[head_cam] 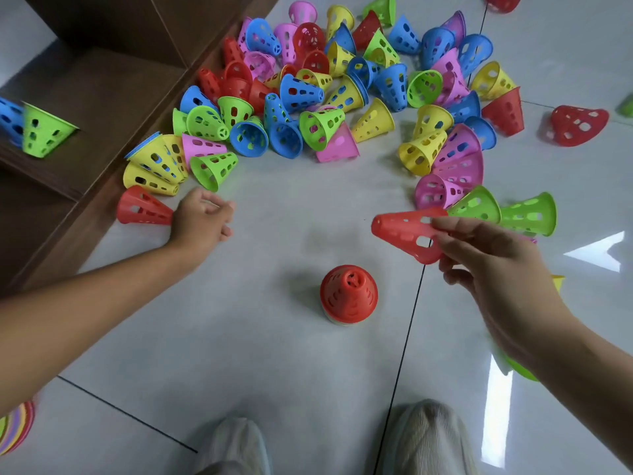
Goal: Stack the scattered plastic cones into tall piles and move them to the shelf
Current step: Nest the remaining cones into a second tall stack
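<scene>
Roughly fifty loose cones (pixel 329 94) litter the floor (pixel 274 354) at twelve o'clock; one red-topped stack (pixel 348 294) stands centre. Right hand (pixel 486 255) pinches a perforated red cone (pixel 404 233), held at one o'clock from the stack. Left hand (pixel 202 219), fingers loosely curled, holds nothing; another red cone (pixel 142 206) lies touching it at nine o'clock.

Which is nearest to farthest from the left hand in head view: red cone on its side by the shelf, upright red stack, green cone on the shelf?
1. Red cone on its side, beside left hand.
2. Upright red stack, floor centre.
3. Green cone, on shelf, far left.
</scene>
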Motion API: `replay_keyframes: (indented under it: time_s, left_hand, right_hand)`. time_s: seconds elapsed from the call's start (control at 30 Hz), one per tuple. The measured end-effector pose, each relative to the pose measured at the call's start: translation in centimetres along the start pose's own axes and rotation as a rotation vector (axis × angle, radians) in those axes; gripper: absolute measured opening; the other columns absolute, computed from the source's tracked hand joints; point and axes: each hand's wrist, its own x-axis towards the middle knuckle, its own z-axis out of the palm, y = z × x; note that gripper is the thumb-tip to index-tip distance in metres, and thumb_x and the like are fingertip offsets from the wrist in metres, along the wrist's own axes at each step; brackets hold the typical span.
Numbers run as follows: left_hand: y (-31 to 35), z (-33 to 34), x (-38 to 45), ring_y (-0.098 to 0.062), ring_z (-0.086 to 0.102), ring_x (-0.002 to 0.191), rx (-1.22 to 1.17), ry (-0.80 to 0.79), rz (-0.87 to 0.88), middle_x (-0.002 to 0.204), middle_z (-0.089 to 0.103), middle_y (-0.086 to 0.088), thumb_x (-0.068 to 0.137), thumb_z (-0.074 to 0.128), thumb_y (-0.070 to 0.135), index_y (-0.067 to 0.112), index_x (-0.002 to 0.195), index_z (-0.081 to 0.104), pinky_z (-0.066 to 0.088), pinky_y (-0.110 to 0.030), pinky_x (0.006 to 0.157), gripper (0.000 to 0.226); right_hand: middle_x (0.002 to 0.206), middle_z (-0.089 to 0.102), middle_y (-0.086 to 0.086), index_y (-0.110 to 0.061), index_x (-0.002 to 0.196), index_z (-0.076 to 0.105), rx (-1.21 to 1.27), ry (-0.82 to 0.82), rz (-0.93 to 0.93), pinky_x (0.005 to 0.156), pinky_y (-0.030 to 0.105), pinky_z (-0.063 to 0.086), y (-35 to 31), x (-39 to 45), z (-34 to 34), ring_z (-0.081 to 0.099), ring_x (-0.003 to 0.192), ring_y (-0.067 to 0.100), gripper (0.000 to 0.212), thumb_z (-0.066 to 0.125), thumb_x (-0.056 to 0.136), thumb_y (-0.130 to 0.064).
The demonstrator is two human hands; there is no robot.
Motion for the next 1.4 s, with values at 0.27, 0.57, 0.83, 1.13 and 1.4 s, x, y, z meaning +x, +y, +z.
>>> replay_keyframes:
  time_s: [0.27,0.57,0.83,1.13,1.4]
  left_hand:
    - [0.7,0.2,4.2,-0.019,0.056,0.040,0.151,0.157,0.054,0.070,0.063,-0.012,0.085,0.073,0.036,0.015,0.105,0.055,0.050,-0.032,0.053,0.034]
    - [0.1,0.4,5.9,-0.037,0.071,0.075,0.212,0.113,0.034,0.075,0.072,-0.011,0.071,0.072,0.053,0.019,0.076,0.069,0.061,-0.048,0.071,0.034]
    - [2.5,1.8,5.6,-0.021,0.050,0.047,0.062,0.093,-0.066,0.064,0.060,-0.011,0.081,0.078,0.038,0.012,0.065,0.061,0.050,-0.032,0.052,0.036]
    - [3.0,2.6,5.7,-0.017,0.049,0.047,-0.090,0.061,-0.133,0.064,0.058,-0.002,0.079,0.077,0.049,0.011,0.078,0.063,0.047,-0.024,0.045,0.040]
    - [4.3,3.6,6.5,-0.013,0.043,0.052,-0.319,0.066,-0.337,0.070,0.058,0.004,0.083,0.079,0.036,0.020,0.086,0.062,0.049,-0.024,0.051,0.024]
  right_hand:
    - [0.070,0.061,0.001,-0.010,0.095,0.070,0.283,-0.130,0.119,0.057,0.026,0.040,-3.1,-2.8,3.0,0.045,0.055,0.014,0.017,0.055,0.094,-0.002]
    - [0.064,0.054,0.007,-0.009,0.115,0.058,0.392,-0.135,0.181,0.055,0.027,0.043,-3.4,-3.6,3.8,0.043,0.052,0.019,0.023,0.054,0.093,-0.002]
    - [0.074,0.060,0.011,0.002,0.113,0.064,0.333,-0.264,0.216,0.057,0.024,0.045,-2.2,-4.4,5.1,0.045,0.056,0.017,0.026,0.056,0.091,-0.008]
    - [0.081,0.063,0.011,0.000,0.101,0.070,0.249,-0.121,0.339,0.071,0.030,0.046,0.4,-4.9,4.9,0.051,0.062,0.014,0.014,0.059,0.094,-0.005]
    - [0.075,0.065,0.007,-0.003,0.100,0.070,0.185,-0.095,0.378,0.070,0.029,0.051,1.5,-5.0,4.7,0.059,0.064,0.015,0.011,0.062,0.094,-0.006]
